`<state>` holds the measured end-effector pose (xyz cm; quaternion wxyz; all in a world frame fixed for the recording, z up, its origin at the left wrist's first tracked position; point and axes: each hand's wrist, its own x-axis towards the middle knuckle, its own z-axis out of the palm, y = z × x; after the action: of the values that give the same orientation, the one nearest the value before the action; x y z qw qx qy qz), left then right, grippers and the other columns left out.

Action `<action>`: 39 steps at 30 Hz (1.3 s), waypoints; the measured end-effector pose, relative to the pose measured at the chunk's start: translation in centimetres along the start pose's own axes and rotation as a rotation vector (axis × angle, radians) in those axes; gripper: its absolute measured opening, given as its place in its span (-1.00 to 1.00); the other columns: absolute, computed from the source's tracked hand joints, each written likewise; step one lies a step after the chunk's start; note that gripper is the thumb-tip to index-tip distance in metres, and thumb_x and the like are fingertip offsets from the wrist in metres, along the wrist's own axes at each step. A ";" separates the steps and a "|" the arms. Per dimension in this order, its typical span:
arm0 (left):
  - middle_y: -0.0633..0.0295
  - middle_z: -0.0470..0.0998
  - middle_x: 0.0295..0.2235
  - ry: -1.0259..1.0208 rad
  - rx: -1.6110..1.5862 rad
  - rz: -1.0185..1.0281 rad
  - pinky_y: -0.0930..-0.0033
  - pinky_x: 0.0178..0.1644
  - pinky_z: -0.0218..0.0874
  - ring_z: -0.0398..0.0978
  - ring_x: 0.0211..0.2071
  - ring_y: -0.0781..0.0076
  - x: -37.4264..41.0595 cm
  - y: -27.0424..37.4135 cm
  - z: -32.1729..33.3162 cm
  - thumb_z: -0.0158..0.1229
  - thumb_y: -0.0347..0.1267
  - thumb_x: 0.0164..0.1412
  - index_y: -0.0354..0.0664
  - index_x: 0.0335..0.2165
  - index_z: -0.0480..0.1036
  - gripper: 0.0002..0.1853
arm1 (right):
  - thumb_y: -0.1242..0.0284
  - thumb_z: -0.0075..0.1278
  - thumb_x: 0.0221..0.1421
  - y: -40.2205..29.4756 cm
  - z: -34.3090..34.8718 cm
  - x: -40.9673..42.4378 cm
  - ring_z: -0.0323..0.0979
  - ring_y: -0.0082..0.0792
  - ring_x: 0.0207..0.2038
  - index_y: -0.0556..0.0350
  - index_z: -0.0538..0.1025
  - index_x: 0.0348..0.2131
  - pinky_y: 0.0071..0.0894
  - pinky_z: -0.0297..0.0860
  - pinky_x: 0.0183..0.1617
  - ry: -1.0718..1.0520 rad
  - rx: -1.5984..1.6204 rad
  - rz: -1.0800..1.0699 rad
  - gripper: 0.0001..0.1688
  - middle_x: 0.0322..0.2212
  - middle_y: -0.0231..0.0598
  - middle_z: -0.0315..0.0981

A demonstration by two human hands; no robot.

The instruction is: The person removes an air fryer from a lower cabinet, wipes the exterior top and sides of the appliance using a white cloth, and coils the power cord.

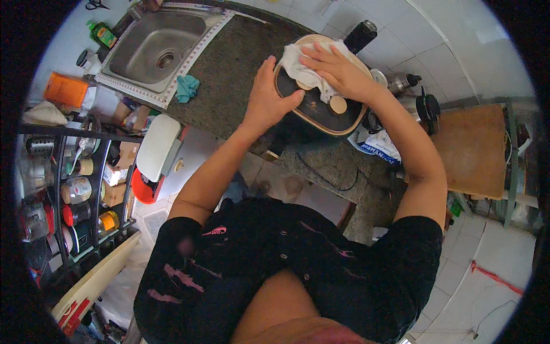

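A black countertop appliance with a gold-trimmed top (316, 109) and round gold knobs stands on the dark stone counter. My right hand (339, 71) lies spread over a white cloth (296, 62), pressing it against the far part of that top. One knob (338, 104) shows beside the cloth's lower edge. My left hand (270, 94) rests at the appliance's left edge, with the thumb reaching over the rim and the fingers apart. It holds no cloth. Part of the top is hidden under the cloth and my right hand.
A steel sink (161, 51) is at the upper left, with a teal cloth (187, 88) by its corner. A dark can (361, 36) stands behind the appliance. Steel kettles (414, 107), a plastic bag (378, 146) and a wooden board (470, 150) are on the right. A black cable (331, 185) lies in front.
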<state>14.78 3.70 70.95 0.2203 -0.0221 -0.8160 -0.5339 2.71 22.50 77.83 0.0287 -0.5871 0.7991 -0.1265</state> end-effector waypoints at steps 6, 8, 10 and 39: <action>-0.27 0.12 0.07 -0.005 -0.088 -0.056 0.15 0.18 -0.07 0.08 0.12 -0.09 -0.1 -0.4 0.3 0.28 -0.18 -0.19 -0.52 0.07 0.02 -0.05 | 0.48 -0.26 0.16 -5.2 0.8 -7.6 -0.13 -0.05 0.25 0.01 0.24 0.10 -0.06 -0.26 0.29 0.208 0.043 0.328 -0.51 0.18 -0.23 0.01; -0.17 0.18 0.03 0.001 -0.011 -0.025 0.23 0.13 0.02 0.19 0.06 0.07 -0.2 -0.4 0.2 0.27 -0.26 -0.16 -0.49 0.09 0.00 -0.08 | 0.45 -0.17 0.13 -8.3 1.4 -8.6 -0.08 0.01 0.23 0.23 0.24 0.06 -0.06 -0.20 0.28 0.285 -0.055 0.431 -0.51 0.16 -0.09 0.01; -0.13 0.21 0.02 0.000 0.023 0.001 0.27 0.11 0.06 0.24 0.04 0.15 -0.2 -0.4 0.3 0.27 -0.30 -0.14 -0.48 0.10 -0.01 -0.09 | 0.43 -0.15 0.13 -11.4 2.6 -9.1 -0.06 0.04 0.21 0.29 0.24 0.04 -0.05 -0.16 0.27 0.400 -0.067 0.530 -0.50 0.14 0.00 0.02; -0.38 0.01 0.09 -0.114 0.059 0.150 0.01 0.21 -0.19 -0.03 0.15 -0.26 0.0 -1.6 -0.2 0.06 -0.24 0.12 -0.56 0.08 -0.09 -0.23 | -0.13 -0.14 -0.08 -15.8 4.3 0.5 0.07 -0.03 0.15 0.50 0.22 0.00 0.29 -0.24 0.19 0.273 -0.579 0.802 0.01 0.01 0.18 0.18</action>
<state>14.38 2.88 69.67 0.2133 -0.1073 -0.8387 -0.4895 18.13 16.87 77.51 -0.1934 -0.1961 0.9602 0.0455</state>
